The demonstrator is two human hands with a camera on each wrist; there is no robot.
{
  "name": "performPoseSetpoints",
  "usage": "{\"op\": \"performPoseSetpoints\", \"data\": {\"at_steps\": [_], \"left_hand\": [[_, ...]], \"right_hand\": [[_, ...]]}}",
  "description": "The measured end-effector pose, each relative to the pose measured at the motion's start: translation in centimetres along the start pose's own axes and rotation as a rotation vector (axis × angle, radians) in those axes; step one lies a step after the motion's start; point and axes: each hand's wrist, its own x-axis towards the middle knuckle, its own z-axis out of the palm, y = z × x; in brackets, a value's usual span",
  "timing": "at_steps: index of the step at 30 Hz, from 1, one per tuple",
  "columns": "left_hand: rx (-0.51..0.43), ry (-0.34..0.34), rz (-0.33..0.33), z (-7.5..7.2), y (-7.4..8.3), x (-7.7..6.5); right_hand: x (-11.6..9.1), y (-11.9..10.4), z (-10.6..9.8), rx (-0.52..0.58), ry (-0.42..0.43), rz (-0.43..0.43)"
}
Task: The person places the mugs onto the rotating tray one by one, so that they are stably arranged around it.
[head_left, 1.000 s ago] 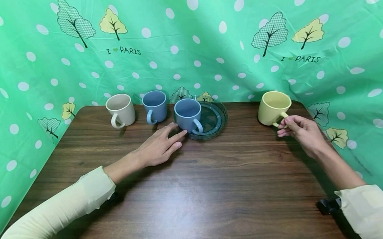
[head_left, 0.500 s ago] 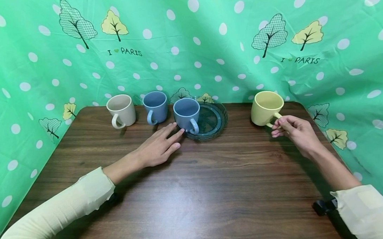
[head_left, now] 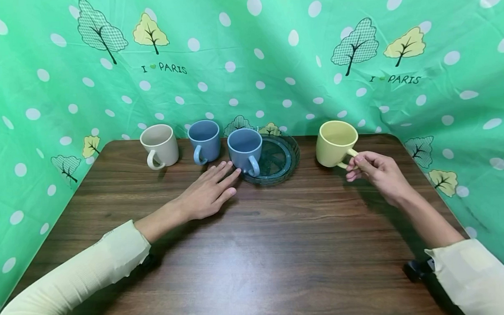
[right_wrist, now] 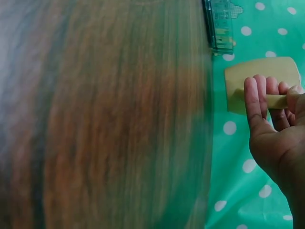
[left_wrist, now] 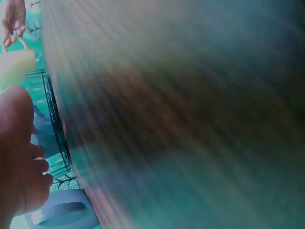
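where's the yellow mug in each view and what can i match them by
Head: yellow mug right of centre, about mid-height.
Left wrist: upper left, cut by the edge.
Right wrist: upper right, partly behind the hand.
Shared landmark: the right hand, holding it in all three.

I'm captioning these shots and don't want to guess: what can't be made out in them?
Head view: the left part of the clear dish, hidden by the blue mug overlapping it.
Right wrist view: part of the handle of the yellow mug, behind the fingers of the right hand.
Left wrist view: the yellow mug's far side, cut off by the left edge; the table, badly blurred.
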Motion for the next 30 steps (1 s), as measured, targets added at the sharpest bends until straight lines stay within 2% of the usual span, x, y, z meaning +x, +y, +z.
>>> {"op": "performPoseSetpoints", "data": {"at_steps": [23,30], "left_hand": [[-0.001,-0.012,-0.018,-0.2,-0.4,0.1],[-0.001,-0.011,-0.013,-0.4,-0.5,0.2]], "right_hand": [[2.1,-1.7,2.2,-0.098,-0.025,0.0],[2.6,-2.0,2.7,-0.08,-0.033,0.017]]}}
